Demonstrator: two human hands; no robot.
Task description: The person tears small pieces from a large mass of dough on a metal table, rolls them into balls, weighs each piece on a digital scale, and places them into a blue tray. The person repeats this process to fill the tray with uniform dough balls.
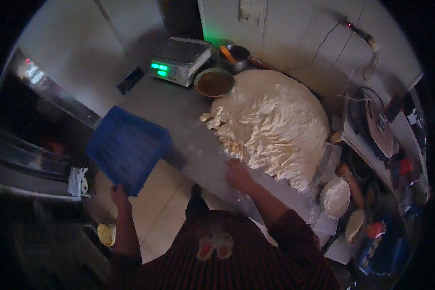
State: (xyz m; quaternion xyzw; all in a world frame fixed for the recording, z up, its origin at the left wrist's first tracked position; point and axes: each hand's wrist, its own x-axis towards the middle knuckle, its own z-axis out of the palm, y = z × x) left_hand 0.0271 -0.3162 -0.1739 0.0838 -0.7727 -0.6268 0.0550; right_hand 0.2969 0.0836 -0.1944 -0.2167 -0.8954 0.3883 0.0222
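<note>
My left hand [121,198] grips the near end of a blue plastic crate [128,145], which is tilted, with its inside showing and nothing seen in it. The crate's far part overlaps the left end of the grey worktable [183,116]; its near part is over the tiled floor. A large mound of pale dough [279,116] spreads across the table to the right, its surface wrinkled and torn towards me. At the mound's near left edge is my right hand [239,175], low over the tabletop. Its fingers are blurred, so anything between them is hidden. Small dough scraps [210,119] lie at the left.
Behind the dough stand a lit digital scale [183,59], a bowl [197,86] with brown contents and a metal pot [239,65] with an orange-handled tool. Flour-filled bowls [323,204] and a wooden rolling pin [353,186] crowd the right. A cluttered shelf [366,154] stands beyond.
</note>
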